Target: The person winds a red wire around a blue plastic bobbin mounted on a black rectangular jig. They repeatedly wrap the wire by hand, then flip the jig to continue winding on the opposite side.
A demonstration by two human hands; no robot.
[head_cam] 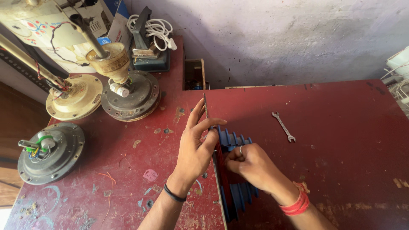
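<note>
At the far left corner of the red workbench (341, 127), a cardboard box (114, 19) leaned upright behind the fan motors; its visible faces were white and blue, with one corner pointing toward the bench's back edge. A small blue label (103, 41) showed just below it, partly hidden by a cream motor housing. No signs or screens were seen along the wall or the bench's other edges.

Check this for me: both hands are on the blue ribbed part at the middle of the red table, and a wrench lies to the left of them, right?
Not quite. The head view shows the wrench lying to the right of the hands, not the left. The rest holds: the left hand and the right hand are both on the blue ribbed part on the red table.
</note>
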